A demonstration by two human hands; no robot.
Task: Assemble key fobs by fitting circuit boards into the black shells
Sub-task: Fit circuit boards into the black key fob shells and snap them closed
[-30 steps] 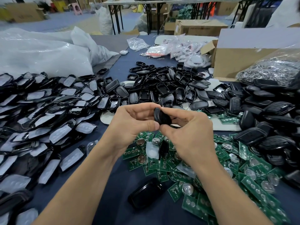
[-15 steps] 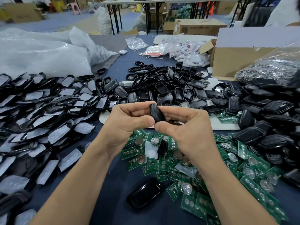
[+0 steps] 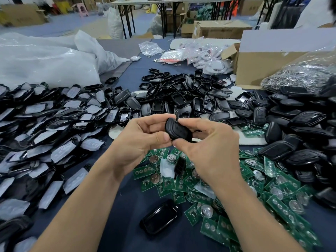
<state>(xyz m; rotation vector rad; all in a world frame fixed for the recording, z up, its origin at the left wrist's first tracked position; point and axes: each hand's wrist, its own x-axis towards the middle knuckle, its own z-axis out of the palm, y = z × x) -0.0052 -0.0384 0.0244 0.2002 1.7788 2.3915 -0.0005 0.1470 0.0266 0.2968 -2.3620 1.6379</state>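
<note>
Shells first: one empty shell [image 3: 160, 220] lies nearest you beside the circuit boards [image 3: 214, 228], above them your left hand [image 3: 138, 142] and right hand [image 3: 212, 151] pinch a key fob [image 3: 177, 129], just turned from edge-on to show its face, probably snapped shut, with the shell pile [image 3: 190, 95] beyond.

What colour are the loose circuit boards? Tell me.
The circuit boards are green, with silvery round parts; head view.

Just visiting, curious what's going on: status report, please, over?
Left hand and right hand both pinch one black shell, raised over the green circuit boards. Board inside: cannot tell. Nothing in the way.
</note>
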